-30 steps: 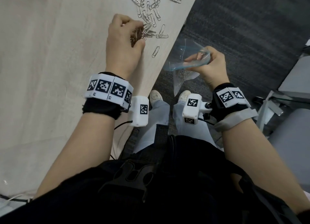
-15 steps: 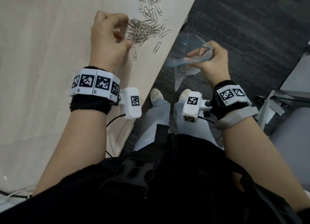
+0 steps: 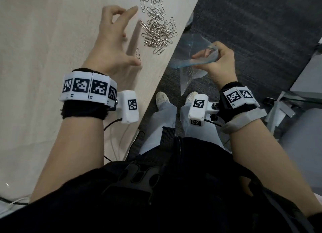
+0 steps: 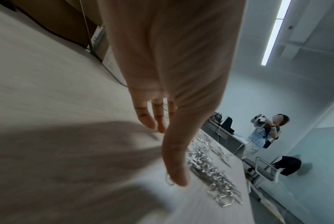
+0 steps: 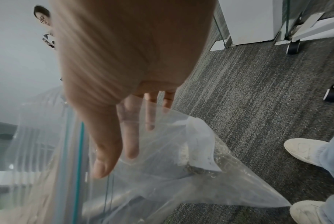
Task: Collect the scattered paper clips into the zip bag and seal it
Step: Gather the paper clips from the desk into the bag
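Observation:
A heap of silver paper clips (image 3: 157,32) lies near the right edge of the pale wooden table (image 3: 43,41), with more clips scattered beyond it. One single clip (image 3: 138,53) lies by my left thumb. My left hand (image 3: 122,32) hovers over the table just left of the heap, fingers spread and holding nothing; the left wrist view shows the same heap of clips (image 4: 212,166) beside the thumb. My right hand (image 3: 211,58) holds the clear zip bag (image 3: 190,65) by its open mouth, off the table's edge above the floor. Some clips (image 5: 196,169) sit in the bag's bottom.
Dark grey carpet (image 3: 252,23) lies right of the table. My shoes (image 3: 162,98) stand below the bag. White furniture on castors (image 3: 305,86) stands at the right. Another person (image 4: 265,131) stands far off. A cable (image 3: 111,124) hangs at the table's edge.
My left hand let go of the bunch of clips it gripped and drew back left, opening its fingers; the clips now lie heaped on the table. The right hand stayed holding the bag.

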Tool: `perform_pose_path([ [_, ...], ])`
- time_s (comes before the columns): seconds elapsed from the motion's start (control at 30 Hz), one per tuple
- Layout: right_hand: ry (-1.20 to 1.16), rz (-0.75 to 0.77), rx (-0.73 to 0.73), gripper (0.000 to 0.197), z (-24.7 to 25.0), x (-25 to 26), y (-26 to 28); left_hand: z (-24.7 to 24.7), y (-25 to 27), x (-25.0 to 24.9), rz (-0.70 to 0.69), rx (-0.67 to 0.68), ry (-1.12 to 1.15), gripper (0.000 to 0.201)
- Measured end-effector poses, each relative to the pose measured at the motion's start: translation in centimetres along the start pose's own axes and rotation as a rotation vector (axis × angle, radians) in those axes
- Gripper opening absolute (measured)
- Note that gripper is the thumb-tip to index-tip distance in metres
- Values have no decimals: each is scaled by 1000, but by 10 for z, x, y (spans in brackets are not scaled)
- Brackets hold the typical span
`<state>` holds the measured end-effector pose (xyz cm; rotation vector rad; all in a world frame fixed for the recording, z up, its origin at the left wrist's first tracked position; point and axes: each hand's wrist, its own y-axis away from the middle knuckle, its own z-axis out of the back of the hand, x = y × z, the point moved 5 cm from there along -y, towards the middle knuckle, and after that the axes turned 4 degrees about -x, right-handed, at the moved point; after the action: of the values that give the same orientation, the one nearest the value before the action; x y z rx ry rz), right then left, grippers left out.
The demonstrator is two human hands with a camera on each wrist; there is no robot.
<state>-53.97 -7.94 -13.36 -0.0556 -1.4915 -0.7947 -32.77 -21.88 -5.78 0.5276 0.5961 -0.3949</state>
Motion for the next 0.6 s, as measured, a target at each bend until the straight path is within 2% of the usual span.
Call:
perform_pose_path([
  [0.07,-10,2,0,40,0,0,0,-4,-2,3,5,39,-18,110],
  [0.13,-7,4,2,40,0,1,1,-10,-5,3,-21,39,2,108],
  [0.4,5,16,12,39,1,2,1,-27,-18,-12,-145,-36,112,72],
  [0.6,11,16,23,39,-2,0,1,-36,-28,-24,-171,-54,90,49],
])
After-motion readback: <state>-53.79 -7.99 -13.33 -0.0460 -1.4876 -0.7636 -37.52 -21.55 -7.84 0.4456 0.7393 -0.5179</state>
